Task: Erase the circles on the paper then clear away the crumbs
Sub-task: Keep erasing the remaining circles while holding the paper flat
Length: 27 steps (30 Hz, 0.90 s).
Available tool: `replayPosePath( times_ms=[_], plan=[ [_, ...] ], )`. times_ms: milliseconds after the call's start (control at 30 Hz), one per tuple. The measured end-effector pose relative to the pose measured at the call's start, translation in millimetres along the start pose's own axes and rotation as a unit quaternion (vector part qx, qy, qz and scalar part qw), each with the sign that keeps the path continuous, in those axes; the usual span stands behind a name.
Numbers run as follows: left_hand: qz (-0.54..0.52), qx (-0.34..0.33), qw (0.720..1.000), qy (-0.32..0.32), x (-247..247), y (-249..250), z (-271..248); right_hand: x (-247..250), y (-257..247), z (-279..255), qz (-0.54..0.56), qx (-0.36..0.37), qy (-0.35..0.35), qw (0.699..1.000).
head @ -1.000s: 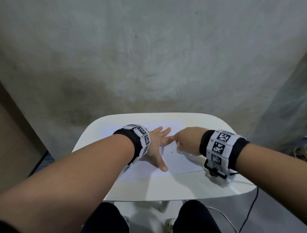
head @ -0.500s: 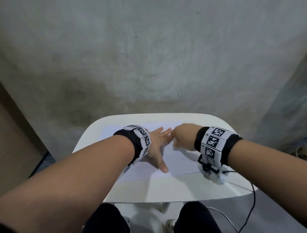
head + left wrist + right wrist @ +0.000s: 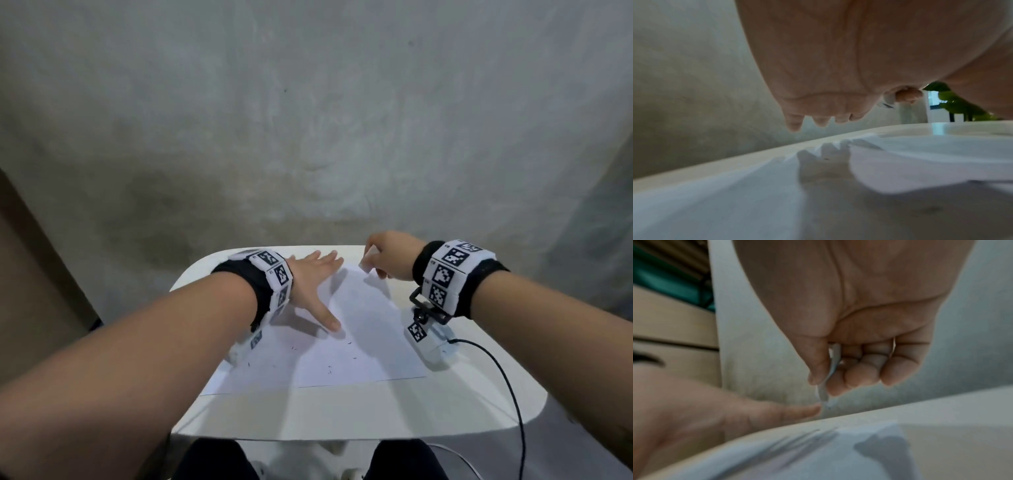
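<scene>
**Rubbing looks done; crumbs not yet cleared**

Paper [image 3: 359,329] lies flat on the white table [image 3: 479,404], far corner near the table's back edge; no circles legible on it in the head view, though the right wrist view shows faint grey strokes, too blurred to judge; dark crumbs [image 3: 330,368] scattered over the near half of the sheet, a few towards the left edge.

Left hand [image 3: 313,287] spread flat, fingers straight, thumb out; it hovers just over the sheet in the left wrist view, gripping nothing.

Right hand [image 3: 388,255] raised above the far right corner, clear of the sheet; thumb and curled fingers pinch a thin white eraser [image 3: 831,368], tip pointing down.

Judgement: erasing step at or near its end, clearing step next; the move calls for a flat-hand sweep across the near half, pushing crumbs off the edge, with the other hand pinning the sheet so it does not slide.
</scene>
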<state>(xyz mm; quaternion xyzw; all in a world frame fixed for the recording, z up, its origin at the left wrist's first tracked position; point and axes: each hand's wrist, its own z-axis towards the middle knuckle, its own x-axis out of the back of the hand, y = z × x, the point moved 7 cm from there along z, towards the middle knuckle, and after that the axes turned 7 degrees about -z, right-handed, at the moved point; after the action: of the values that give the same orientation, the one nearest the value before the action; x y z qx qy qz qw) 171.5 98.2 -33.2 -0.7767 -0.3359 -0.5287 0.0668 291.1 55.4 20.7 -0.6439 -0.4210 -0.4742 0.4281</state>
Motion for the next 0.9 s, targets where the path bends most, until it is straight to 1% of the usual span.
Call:
replayPosePath(
  times_ms=[67,133,233,300,367,433,500,567,600,667,700,733,767,833,900],
  plan=[
    [0.001,0.026,0.999,-0.021,1,-18,1,-8,-9,10,-0.069,0.014,-0.022,0.997],
    [-0.003,0.036,0.999,-0.031,-9,-29,2,-17,-20,19,-0.146,0.036,-0.036,0.988],
    [0.010,0.035,0.999,-0.015,-23,-33,5,-26,-31,26,-0.222,0.051,-0.047,0.973],
    [0.010,0.036,0.999,-0.007,-25,-34,6,-31,-42,16,-0.231,0.070,-0.054,0.969],
    [0.016,0.035,0.999,-0.010,-24,-32,6,-41,-55,-9,-0.219,0.116,-0.069,0.966],
    [0.027,0.039,0.999,-0.015,-24,-32,8,-53,-65,-42,-0.206,0.159,-0.111,0.959],
    [0.028,0.041,0.999,-0.021,-25,-32,10,-62,-68,-61,-0.206,0.177,-0.150,0.951],
    [0.020,0.042,0.999,-0.020,-25,-32,9,-54,-68,-54,-0.218,0.177,-0.165,0.946],
    [0.019,0.043,0.999,-0.019,-24,-32,8,-47,-66,-42,-0.225,0.166,-0.156,0.948],
    [0.021,0.044,0.999,-0.020,-24,-32,7,-30,-58,-9,-0.214,0.115,-0.107,0.964],
    [0.025,0.046,0.998,-0.022,-24,-33,7,-24,-55,5,-0.217,0.098,-0.084,0.968],
    [0.029,0.046,0.998,-0.024,-24,-32,7,-24,-54,14,-0.238,0.090,-0.073,0.964],
    [0.027,0.045,0.998,-0.025,-24,-32,6,-30,-57,17,-0.266,0.096,-0.075,0.956],
    [0.008,0.042,0.999,-0.024,-22,-30,6,-48,-64,6,-0.305,0.111,-0.106,0.940],
    [0.016,0.045,0.999,-0.027,-23,-28,6,-63,-72,-21,-0.287,0.155,-0.116,0.938]
  ],
)
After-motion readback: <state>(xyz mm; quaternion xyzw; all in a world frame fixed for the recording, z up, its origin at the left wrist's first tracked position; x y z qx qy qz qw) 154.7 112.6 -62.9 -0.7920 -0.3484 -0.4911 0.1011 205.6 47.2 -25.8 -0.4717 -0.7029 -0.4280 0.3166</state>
